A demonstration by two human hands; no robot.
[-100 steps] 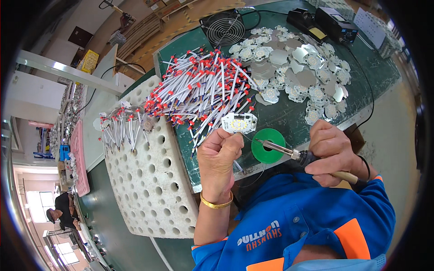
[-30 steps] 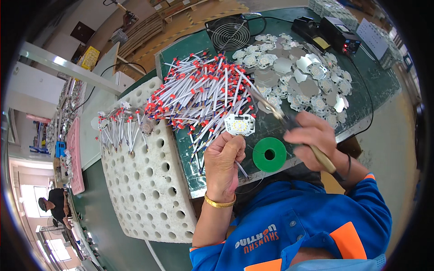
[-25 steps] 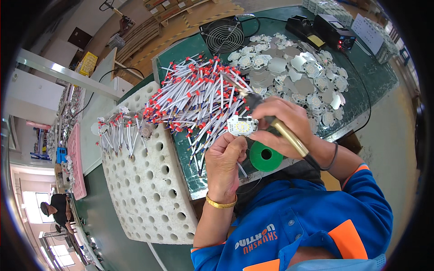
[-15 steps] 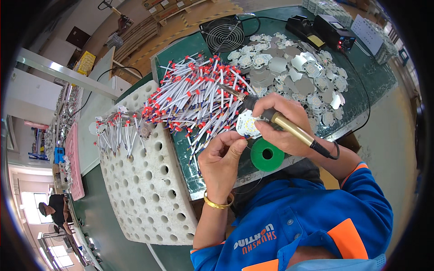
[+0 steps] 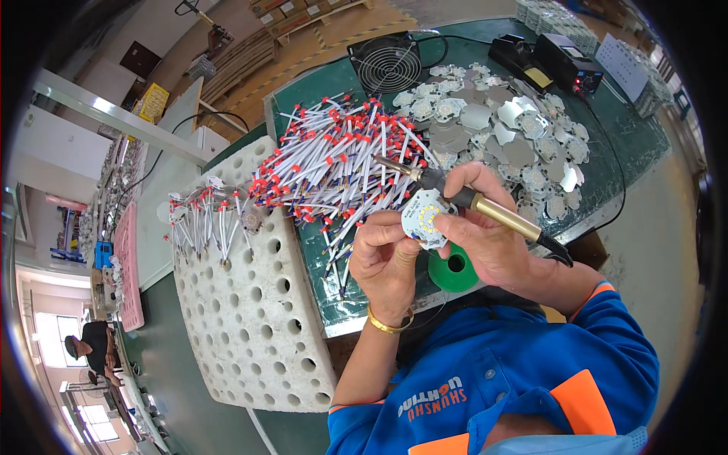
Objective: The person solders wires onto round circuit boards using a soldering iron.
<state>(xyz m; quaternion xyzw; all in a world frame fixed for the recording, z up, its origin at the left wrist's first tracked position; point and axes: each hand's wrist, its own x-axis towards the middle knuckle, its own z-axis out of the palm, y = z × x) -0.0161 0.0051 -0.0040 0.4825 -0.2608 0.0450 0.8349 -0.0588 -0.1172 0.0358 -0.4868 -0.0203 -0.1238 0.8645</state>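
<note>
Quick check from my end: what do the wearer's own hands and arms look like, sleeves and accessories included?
The left hand and right hand are ungloved. A shiny gold-coloured bracelet circles the left wrist. The forearms are bare below short blue sleeves with orange edging. Whether a band circles the right wrist is unclear.

R grip (image 5: pixel 489 246), apart from LED PCB (image 5: pixel 414 220) approx. 3 s ago, now contacts it, thumb on face. PCB rotated vs. earlier. Soldering iron (image 5: pixel 506 217) tip moved from solder spool (image 5: pixel 451 281) to wire pile (image 5: pixel 341 155); spool now part. hidden behind R grip.
</note>
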